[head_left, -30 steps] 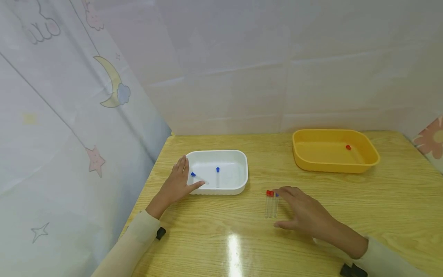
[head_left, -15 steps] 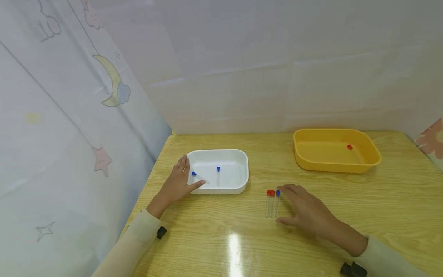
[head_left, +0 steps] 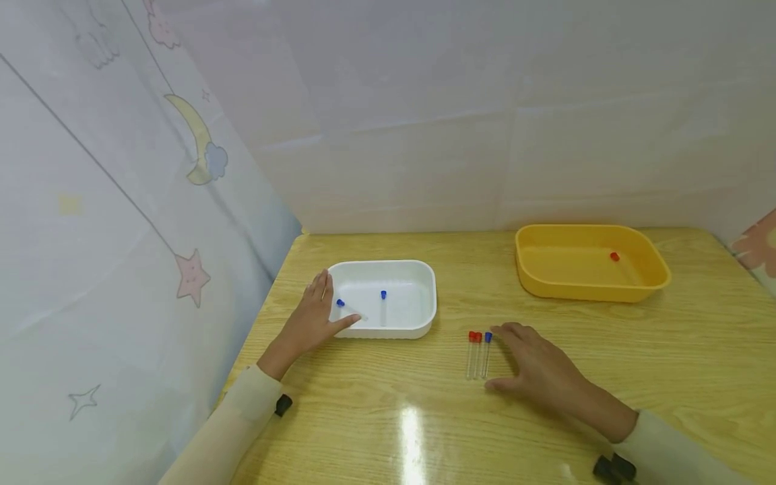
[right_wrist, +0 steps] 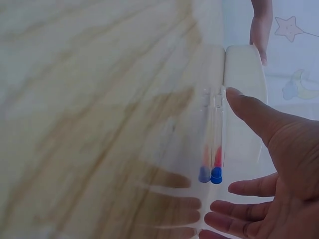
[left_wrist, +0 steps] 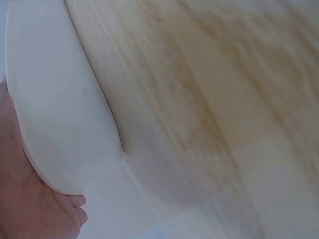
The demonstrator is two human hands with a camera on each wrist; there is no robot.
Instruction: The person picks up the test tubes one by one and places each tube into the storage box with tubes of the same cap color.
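Three clear capped tubes lie side by side on the table: a red-capped tube (head_left: 471, 356), a second red-capped tube (head_left: 477, 357) touching or close to it, and a blue-capped tube (head_left: 487, 356) slightly apart on the right. My right hand (head_left: 542, 370) is just right of them, thumb and fingers spread around air. In the right wrist view the blue-capped tube (right_wrist: 217, 134) is between thumb and fingertips without being gripped. My left hand (head_left: 308, 325) rests against the left end of the white tray (head_left: 429, 296), fingers extended along its rim. Inside lie two blue-capped tubes (head_left: 383, 306).
At the back right stands a yellow tray (head_left: 594, 292) with a red-capped tube (head_left: 615, 256) in it. The wooden table (head_left: 364, 404) meets a pale cloth backdrop (head_left: 412, 135) behind and a patterned curtain at the left.
My right hand has drawn slightly right, off the tubes, so the blue cap that its fingers partly covered shows fully. The left hand stays on the white tray.
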